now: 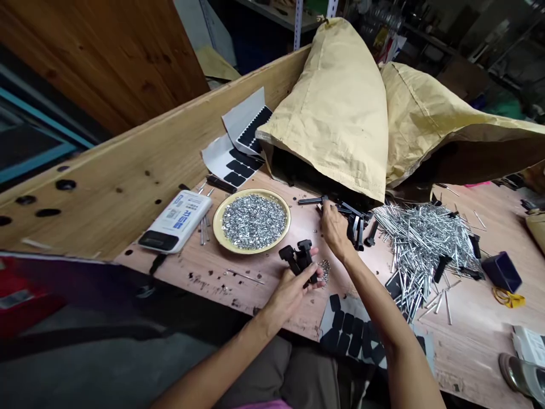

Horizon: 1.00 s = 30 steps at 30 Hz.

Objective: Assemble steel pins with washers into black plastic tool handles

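Note:
My left hand (293, 287) is closed around a few black plastic parts with T-shaped heads (290, 258), their heads pointing up and away from me. My right hand (335, 228) reaches to a loose pile of similar black parts (361, 224) at the mouth of a big paper sack (336, 108). Its fingertips are closed at a black part (310, 200) that sticks out to the left; the exact grip is partly hidden. Left of my hands stands a cream dish (218, 237) full of small shiny metal pieces (254, 221). A little heap of metal bits (325, 271) lies beside my left hand.
A large heap of thin metal rods (430, 238) spreads at right, near a dark blue box (502, 271). A white device (181, 218) lies by the wooden side board (140, 153). Sheets of black stickers lie behind the dish and at the front edge (353, 329). Another sack (438, 113) stands behind.

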{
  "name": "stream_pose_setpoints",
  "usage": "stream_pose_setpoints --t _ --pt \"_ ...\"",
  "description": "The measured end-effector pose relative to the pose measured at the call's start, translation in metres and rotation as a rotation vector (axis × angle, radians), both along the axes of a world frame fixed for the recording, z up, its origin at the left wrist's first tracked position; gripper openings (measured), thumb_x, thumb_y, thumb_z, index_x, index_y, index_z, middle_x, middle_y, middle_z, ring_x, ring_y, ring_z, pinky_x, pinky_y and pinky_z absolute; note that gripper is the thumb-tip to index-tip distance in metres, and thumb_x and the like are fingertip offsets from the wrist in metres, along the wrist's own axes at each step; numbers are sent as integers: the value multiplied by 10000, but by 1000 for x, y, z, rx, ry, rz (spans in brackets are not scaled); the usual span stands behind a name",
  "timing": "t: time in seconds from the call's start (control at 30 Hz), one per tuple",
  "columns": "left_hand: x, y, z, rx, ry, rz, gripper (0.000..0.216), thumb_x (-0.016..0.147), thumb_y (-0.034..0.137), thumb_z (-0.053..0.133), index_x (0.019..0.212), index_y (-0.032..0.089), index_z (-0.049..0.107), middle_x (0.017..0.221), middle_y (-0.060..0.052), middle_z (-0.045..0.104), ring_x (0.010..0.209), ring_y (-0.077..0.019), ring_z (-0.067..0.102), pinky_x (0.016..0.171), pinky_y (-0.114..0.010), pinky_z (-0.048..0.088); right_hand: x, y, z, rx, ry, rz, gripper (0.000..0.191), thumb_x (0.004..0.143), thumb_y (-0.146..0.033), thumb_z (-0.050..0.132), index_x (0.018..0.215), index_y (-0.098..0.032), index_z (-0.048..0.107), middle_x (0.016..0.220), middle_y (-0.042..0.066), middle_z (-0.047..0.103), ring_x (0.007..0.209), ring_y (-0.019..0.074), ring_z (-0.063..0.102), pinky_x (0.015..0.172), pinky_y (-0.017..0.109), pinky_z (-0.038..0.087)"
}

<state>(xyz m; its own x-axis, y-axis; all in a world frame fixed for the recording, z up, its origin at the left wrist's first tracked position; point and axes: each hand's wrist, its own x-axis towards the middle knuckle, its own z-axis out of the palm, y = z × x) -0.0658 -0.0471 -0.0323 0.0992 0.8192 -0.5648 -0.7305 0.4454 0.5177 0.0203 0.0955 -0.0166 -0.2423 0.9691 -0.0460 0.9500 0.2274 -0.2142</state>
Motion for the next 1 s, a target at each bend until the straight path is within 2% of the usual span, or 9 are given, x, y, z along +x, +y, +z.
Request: stream_pose_setpoints --t 0.1,0.2,0.3,0.4,0.5,0.63,0.77,0.9,1.0 --pt "5 2 -1 -50 -64 36 479 620 281 809 1062 169 663 659 8 611 664 -127 594 638 -288 542 15 -21 7 183 323 -26 407 836 -133 446 1239 -182 461 992 99 632 769 197 622 669 330 509" --pt "14 3 -2 -78 -126 71 403 636 296 804 998 174 678 708 0 625 724 -142 608 684 -317 552 27 -62 10 290 625 -55 257 841 -219 495 1094 -189 527 853 31 640 684 154 604 607 288 520" --pt "22 5 1 -41 -208 117 419 615 359 813 972 180 687 884 -41 678 894 -186 629 765 -321 543 30 -108 4 287 663 -11 119 856 -252 525 931 -193 595 811 32 663 741 168 641 666 309 537" --pt "20 7 2 -42 -221 134 461 562 357 838 964 187 689 939 -42 691 920 -188 635 769 -284 531 38 -130 -1 246 556 136 141 863 -251 540 937 -206 652 1042 91 668 1057 237 606 850 400 511" --pt "15 8 2 -56 -125 97 489 523 300 848 971 198 680 814 -7 683 782 -157 639 686 -278 533 49 -109 2 138 405 212 205 900 -240 492 966 -213 684 1222 105 589 1141 244 542 863 402 505" --pt "13 6 -1 9 45 42 403 517 270 833 880 166 693 660 23 641 632 -119 600 655 -277 514 47 -40 3 202 14 146 359 889 -83 421 1126 -230 647 1245 130 559 1066 279 504 830 431 467" --pt "10 4 -5 76 293 64 238 521 239 809 722 158 712 822 -37 717 774 -165 644 775 -289 497 34 5 2 146 -190 265 313 862 -52 438 1003 -204 671 1263 136 528 973 265 480 777 390 430" --pt "2 5 -8 104 491 100 250 563 255 779 794 169 734 905 -63 738 903 -231 666 900 -348 480 34 -14 12 226 19 140 241 914 -147 403 977 -176 634 1008 118 577 877 230 487 741 343 418" --pt "2 5 -10 187 523 105 263 594 280 763 839 189 732 950 -53 739 969 -244 657 934 -352 471 37 -60 17 60 237 107 176 893 -172 446 835 -173 612 847 60 554 769 182 510 686 293 440"
